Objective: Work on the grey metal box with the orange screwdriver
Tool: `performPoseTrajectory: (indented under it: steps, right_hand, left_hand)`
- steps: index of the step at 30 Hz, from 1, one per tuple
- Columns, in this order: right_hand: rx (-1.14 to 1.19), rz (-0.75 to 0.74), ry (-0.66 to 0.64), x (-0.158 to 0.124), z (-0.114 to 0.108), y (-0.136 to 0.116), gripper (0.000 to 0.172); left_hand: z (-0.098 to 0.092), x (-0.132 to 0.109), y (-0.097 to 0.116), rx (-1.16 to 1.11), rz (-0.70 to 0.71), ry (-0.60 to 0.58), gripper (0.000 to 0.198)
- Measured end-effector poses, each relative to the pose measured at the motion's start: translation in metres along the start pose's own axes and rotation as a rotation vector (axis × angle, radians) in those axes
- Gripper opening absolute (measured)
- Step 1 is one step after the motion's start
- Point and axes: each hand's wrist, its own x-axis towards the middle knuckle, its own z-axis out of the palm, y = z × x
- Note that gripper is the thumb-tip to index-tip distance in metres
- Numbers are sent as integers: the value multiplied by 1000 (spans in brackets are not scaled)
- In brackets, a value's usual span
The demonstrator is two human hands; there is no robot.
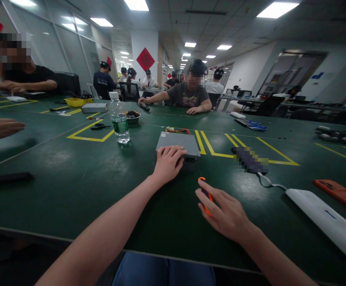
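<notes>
A grey metal computer power supply (180, 142) lies on the green table in front of me, with coloured wires behind its far edge. My left hand (168, 162) grips its near left part, fingers bent over the top. In my right hand (220, 206) is a screwdriver (208, 207) with an orange and black handle, held between thumb and fingers. Its thin shaft points up and left to the near right corner of the power supply. Whether the tip sits in a screw is too small to tell.
A water bottle (120, 123) stands left of the power supply, before a metal bowl (133, 117). On the right lie a phone (250, 159) cabled to a white power bank (321, 218) and an orange phone (338, 192). A co-worker (187, 91) sits opposite; another person's hand (3, 129) shows at left.
</notes>
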Motion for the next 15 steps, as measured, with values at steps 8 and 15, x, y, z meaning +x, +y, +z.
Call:
performPoseTrajectory:
  steps: [8,15]
  right_hand:
    - [-13,63,46,-2,-1,3,21]
    - [24,26,0,-4,1,3,31]
  left_hand:
    - [1,0,-1,-4,10,9,25]
    - [1,-1,-1,-6,11,11,25]
